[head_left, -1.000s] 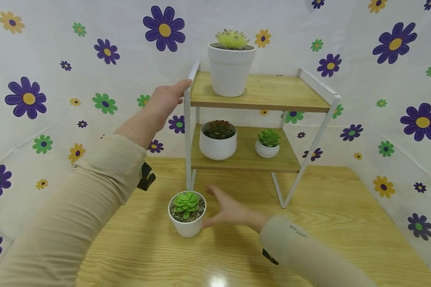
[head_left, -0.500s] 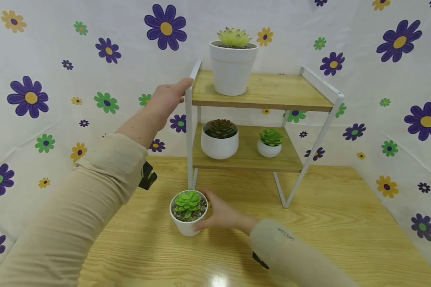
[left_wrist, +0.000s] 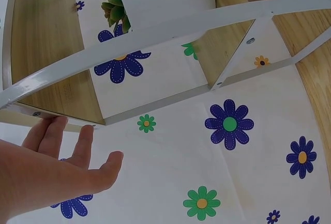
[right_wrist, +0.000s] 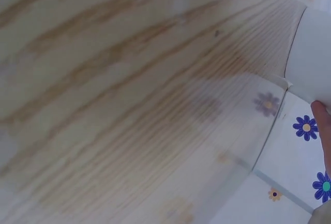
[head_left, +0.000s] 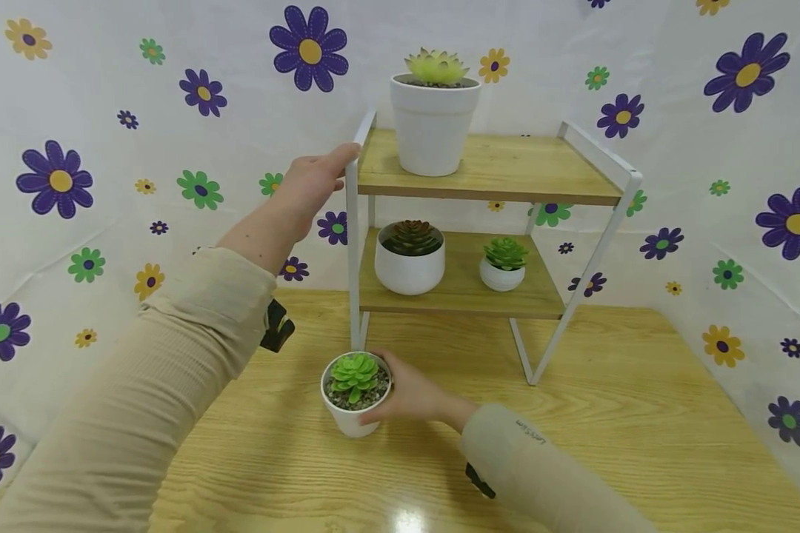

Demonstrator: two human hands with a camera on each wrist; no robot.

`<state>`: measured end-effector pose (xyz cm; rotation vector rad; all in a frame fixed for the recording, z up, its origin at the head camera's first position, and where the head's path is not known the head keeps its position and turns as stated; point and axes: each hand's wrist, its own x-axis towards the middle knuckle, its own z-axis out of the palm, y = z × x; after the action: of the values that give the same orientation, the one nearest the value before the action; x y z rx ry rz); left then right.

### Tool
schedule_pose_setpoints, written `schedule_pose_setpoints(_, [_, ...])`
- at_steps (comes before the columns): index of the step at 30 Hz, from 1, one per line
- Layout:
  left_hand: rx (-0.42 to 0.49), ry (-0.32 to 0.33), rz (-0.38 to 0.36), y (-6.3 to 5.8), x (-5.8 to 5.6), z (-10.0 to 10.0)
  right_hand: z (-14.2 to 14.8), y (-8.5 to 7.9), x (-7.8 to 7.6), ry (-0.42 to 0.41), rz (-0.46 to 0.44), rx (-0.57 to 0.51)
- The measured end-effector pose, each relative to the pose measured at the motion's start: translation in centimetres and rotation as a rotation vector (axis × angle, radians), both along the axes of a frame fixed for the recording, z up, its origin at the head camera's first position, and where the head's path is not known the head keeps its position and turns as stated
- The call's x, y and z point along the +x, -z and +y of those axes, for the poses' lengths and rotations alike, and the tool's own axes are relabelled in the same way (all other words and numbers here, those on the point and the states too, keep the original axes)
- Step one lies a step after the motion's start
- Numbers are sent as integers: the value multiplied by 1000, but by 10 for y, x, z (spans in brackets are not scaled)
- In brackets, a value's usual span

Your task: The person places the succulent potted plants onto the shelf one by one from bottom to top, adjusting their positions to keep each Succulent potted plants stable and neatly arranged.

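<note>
In the head view, my right hand (head_left: 410,392) grips a white potted succulent (head_left: 355,396) from its right side. The thumb lies across the pot's front and the fingers go behind it. The plant is bright green above gravel. In the right wrist view, one fingertip meets the smooth white pot (right_wrist: 313,53) at the right edge. My left hand (head_left: 310,185) touches the upper left corner of a two-tier shelf (head_left: 500,166) with a white frame. The left wrist view shows fairly straight fingers (left_wrist: 85,138) against the shelf's side, the thumb apart.
A tall white potted succulent (head_left: 433,126) stands on the top board. Below it sit a round pot with a dark reddish succulent (head_left: 410,270) and a small pot with a green one (head_left: 502,274). A flower-print cloth (head_left: 200,44) rises behind the wooden table (head_left: 640,414).
My right hand has moved left from beside the potted succulent and has taken hold of it, thumb now across its front. My left hand stays at the shelf corner.
</note>
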<state>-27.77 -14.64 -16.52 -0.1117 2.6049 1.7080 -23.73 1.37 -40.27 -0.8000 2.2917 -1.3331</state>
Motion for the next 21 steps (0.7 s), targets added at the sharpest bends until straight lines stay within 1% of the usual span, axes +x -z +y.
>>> schedule_pose_setpoints(7, [8, 0, -2, 1, 0, -1, 18, -2, 0, 41, 37, 35])
schedule_pose_setpoints(13, [7, -7, -10, 1, 0, 1, 43, -10, -1, 61, 61, 25])
schedule_pose_setpoints(21, [11, -16, -8, 1, 0, 2, 80, -24, 2, 56, 52, 21])
